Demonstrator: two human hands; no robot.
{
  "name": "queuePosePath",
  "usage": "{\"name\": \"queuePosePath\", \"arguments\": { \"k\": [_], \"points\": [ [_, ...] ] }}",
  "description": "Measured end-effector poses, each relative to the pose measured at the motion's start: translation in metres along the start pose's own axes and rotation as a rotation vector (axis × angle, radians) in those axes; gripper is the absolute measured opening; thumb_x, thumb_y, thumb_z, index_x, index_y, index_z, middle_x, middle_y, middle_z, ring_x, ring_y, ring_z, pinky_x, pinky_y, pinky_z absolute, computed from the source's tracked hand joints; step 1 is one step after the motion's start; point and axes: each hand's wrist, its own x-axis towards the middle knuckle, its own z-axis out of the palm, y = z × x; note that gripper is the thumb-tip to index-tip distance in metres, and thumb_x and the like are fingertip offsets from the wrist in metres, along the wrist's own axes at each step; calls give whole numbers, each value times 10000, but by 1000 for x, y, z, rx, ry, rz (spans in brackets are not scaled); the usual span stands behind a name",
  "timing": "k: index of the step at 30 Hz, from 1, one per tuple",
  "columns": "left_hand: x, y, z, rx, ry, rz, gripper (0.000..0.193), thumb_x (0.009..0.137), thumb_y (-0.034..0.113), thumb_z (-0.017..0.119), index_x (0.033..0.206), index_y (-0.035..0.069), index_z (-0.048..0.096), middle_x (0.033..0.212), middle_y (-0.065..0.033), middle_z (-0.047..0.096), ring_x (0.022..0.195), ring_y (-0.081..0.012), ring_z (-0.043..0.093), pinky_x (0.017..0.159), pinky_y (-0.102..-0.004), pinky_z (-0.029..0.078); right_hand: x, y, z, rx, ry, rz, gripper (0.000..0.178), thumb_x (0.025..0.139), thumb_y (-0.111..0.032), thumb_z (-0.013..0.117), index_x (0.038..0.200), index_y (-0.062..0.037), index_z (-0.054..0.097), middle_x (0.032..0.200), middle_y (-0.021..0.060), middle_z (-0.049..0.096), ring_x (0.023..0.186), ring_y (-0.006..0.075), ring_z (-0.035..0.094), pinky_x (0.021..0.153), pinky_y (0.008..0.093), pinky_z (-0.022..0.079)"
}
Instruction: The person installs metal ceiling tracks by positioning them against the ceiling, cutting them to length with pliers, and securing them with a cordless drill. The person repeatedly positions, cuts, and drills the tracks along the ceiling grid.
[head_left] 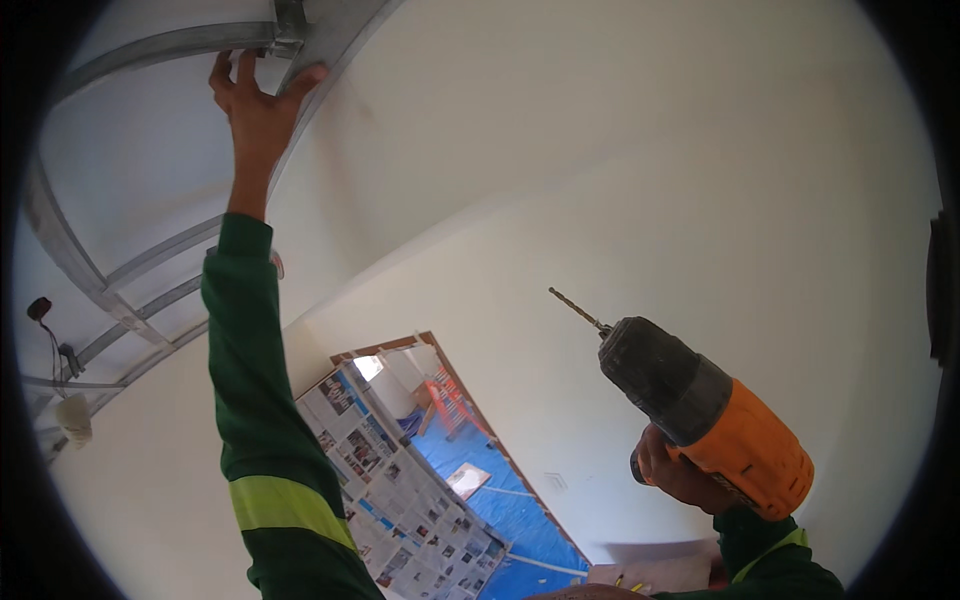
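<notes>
Raised to the upper left, my left hand [264,100] grips the metal ceiling frame [170,42] close to a joint. Its fingers reach up to the curved-looking channel, and the thumb presses on the wide metal strip [335,40] along the wall; the fingertips are partly hidden. At the lower right, my right hand [685,475] is wrapped round the handle of an orange and black power drill [745,440]. A thin drill bit [575,306] sticks out of its chuck, pointing up and left, apart from the frame and the wall.
Pale walls [650,180] rise ahead and to the right. Below is a doorway with a brown frame [470,400] and a newspaper-covered door [400,490]. Blue sheeting [535,525] covers the floor beyond. Wires with a dark fitting [40,308] hang at the left.
</notes>
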Motion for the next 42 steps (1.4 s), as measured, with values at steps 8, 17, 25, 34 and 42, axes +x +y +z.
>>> {"name": "queuePosePath", "arguments": {
  "k": [8,17,25,34,42],
  "points": [
    [48,0,-33,421,-270,275,928,734,656,908,1284,-38,630,1237,-220,637,1217,-384,613,1037,-517,504,39,-40,5,83,164,38,269,1030,-233,601,1131,13,553,942,135,648,932,288,698,892,468,629],
    [58,-8,-35,225,-457,110,936,805,575,905,1390,-73,568,1309,-269,658,1218,-327,664,1048,-424,521,106,-147,11,1006,483,303,251,1012,-213,641,1155,-15,581,1030,148,682,1018,288,703,911,472,628],
    [58,2,-27,-74,-388,201,824,868,239,903,1350,-197,398,1206,-325,606,1058,-449,660,942,-525,552,107,-124,25,2288,473,188,232,1017,-215,622,1141,-19,614,1147,183,707,1103,311,704,918,506,624],
    [60,20,-36,-209,-471,-46,907,869,222,904,1387,-222,307,1259,-441,563,1133,-496,665,949,-591,576,110,-77,36,1742,767,339,148,927,-36,658,1035,-103,582,818,15,585,634,147,576,567,279,499],
    [27,-33,-28,349,-164,318,788,944,282,820,1495,-90,397,1499,-241,511,1305,-284,583,1066,-380,489,117,-122,20,1925,568,209,92,973,-104,640,1051,-77,598,913,47,618,784,190,608,724,326,525]
  ]
}}
